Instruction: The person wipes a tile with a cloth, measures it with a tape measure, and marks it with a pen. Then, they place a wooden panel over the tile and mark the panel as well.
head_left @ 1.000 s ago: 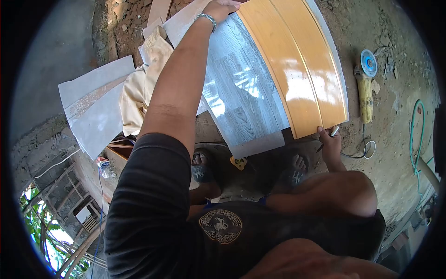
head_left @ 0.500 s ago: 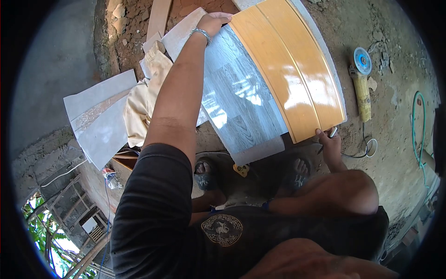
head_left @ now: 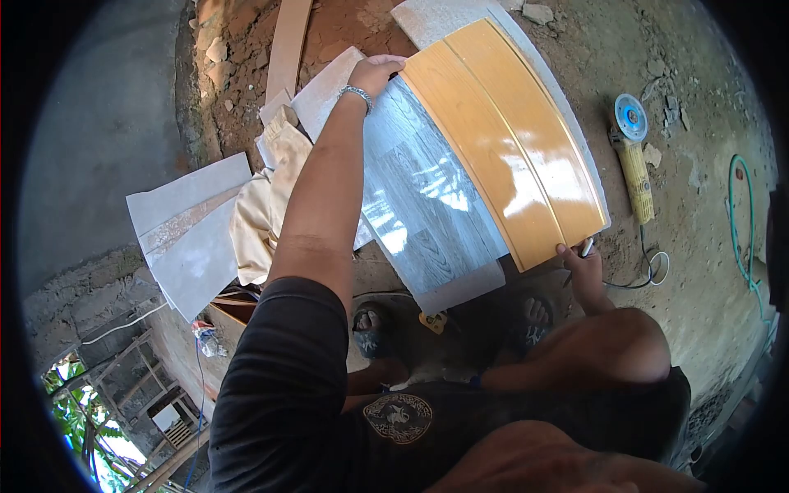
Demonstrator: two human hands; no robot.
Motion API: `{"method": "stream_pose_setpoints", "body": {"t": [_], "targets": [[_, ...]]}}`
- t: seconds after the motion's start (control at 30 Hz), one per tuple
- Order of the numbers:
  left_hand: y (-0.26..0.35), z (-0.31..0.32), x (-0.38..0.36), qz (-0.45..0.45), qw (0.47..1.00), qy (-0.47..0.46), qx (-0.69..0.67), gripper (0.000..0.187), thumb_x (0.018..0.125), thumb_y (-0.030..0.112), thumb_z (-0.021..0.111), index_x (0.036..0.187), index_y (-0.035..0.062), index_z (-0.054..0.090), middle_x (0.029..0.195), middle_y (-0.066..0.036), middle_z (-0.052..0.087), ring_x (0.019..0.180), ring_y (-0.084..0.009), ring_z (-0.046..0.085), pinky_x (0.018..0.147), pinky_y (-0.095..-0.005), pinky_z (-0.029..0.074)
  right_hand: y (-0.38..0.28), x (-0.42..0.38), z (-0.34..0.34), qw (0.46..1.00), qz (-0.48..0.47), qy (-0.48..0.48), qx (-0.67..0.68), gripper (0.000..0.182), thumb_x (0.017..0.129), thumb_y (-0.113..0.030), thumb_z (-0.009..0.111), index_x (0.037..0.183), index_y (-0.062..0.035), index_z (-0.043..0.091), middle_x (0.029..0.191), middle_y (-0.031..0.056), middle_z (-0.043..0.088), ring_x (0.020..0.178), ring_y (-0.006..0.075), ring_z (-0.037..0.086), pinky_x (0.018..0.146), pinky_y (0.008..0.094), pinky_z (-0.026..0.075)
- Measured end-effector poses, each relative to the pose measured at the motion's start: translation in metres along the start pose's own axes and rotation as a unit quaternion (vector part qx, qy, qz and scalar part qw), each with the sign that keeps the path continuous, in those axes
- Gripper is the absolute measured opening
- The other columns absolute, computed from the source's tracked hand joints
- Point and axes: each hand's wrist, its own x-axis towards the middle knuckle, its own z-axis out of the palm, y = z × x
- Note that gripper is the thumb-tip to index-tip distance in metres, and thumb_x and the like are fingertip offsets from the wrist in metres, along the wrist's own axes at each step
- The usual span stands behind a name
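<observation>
A glossy yellow wood-look panel [head_left: 501, 131] with a groove along its length lies over a grey wood-pattern tile [head_left: 427, 185]. My left hand [head_left: 378, 76] grips the panel's far left corner, fingers partly hidden at the edge. At the near end, my right hand [head_left: 585, 269] is closed around a slim pen-like marker [head_left: 588, 246] with a pale end. The right thumb touches the panel's near edge. Part of the tile shows uncovered left of the panel.
An angle grinder [head_left: 633, 164] with a blue disc lies to the right, its cord trailing. Beige cloth [head_left: 267, 205] and pale tile pieces [head_left: 189, 205] are at left. A yellow tape measure [head_left: 431, 322] sits between my feet. A green hose [head_left: 734, 214] lies far right.
The whole view has shifted, so the panel and tile appear slightly lower. Both hands keep their places on the panel, and the marker stays in the right hand.
</observation>
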Motion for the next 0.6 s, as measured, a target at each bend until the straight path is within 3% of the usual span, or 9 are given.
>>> {"method": "stream_pose_setpoints", "body": {"t": [0.37,0.6], "targets": [[0.004,0.002,-0.002,-0.005,1.000,0.008,-0.003,0.030,0.092,0.018,0.066,0.116,0.0003,0.072,0.115,-0.012,0.071,0.109,-0.0184,0.063,0.099,-0.0285,0.046,-0.005,-0.002,0.003,1.000,0.014,0.011,0.010,0.017,0.088,-0.014,0.076,0.090,-0.0100,0.060,0.071,-0.0094,0.049,0.064,0.0021,0.039,0.059,0.0229,0.032],[-0.015,-0.003,0.016,0.038,0.999,0.008,-0.008,0.033,0.092,0.024,0.066,0.116,0.0019,0.073,0.111,-0.009,0.072,0.103,-0.0164,0.064,0.096,-0.0273,0.047,0.001,-0.004,-0.006,0.999,0.016,0.020,0.027,0.022,0.090,-0.024,0.076,0.089,-0.0068,0.062,0.073,-0.0074,0.050,0.064,0.0030,0.040,0.059,0.0229,0.032]]}}
